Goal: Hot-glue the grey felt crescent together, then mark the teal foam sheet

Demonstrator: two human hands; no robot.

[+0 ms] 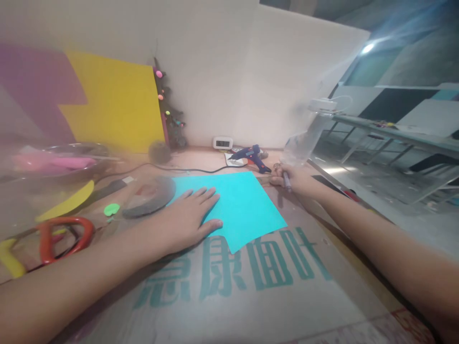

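A bright turquoise sheet (247,205) with an angular cut-out edge lies on the table. My left hand (191,217) rests flat on its left part, fingers spread. Beyond the sheet's right corner, my right hand (285,177) is closed around a pen-like object (287,182), slightly blurred. Just left of that hand lies a dark blue glue gun (253,156). A grey round piece (152,198) sits beside the sheet's left edge, partly behind my left hand.
Red-handled scissors (66,239), a yellow piece (68,203) and a green piece (111,209) lie at left, near a metal bowl (102,150). A small white clock (223,143) stands by the wall. At right is a clear plastic container (304,138); a black cord crosses behind the sheet.
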